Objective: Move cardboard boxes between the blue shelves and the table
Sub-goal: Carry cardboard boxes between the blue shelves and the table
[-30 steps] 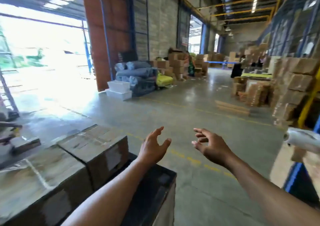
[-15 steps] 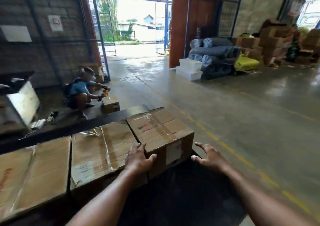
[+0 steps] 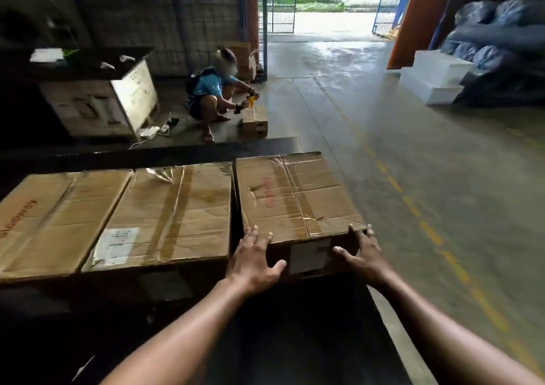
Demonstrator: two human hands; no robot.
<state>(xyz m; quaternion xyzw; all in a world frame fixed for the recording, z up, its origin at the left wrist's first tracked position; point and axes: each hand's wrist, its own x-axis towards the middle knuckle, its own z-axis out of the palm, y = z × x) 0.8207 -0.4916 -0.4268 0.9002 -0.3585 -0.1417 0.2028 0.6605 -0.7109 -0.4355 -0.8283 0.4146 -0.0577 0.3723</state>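
Note:
Three taped cardboard boxes lie in a row on a dark table (image 3: 295, 340). The rightmost box (image 3: 292, 196) sits at the table's right end. My left hand (image 3: 253, 260) rests on its near left corner, fingers over the top edge, thumb on the front face. At the near right corner my right hand (image 3: 361, 255) grips the box, fingers curled over the top edge. The middle box (image 3: 174, 213) touches it on the left, and a third box (image 3: 56, 216) lies further left. No blue shelves are in view.
A person in a blue shirt (image 3: 212, 98) squats beyond the table, taping a small box (image 3: 255, 120) on the floor. A crate (image 3: 100, 101) stands at the back left. White foam blocks (image 3: 436, 77) and dark bundles (image 3: 501, 48) are at the right. Concrete floor with a yellow dashed line (image 3: 427, 228) runs along the right.
My view swung left and down from the warehouse aisle to the table. Both hands came down from the air onto the rightmost box's near corners.

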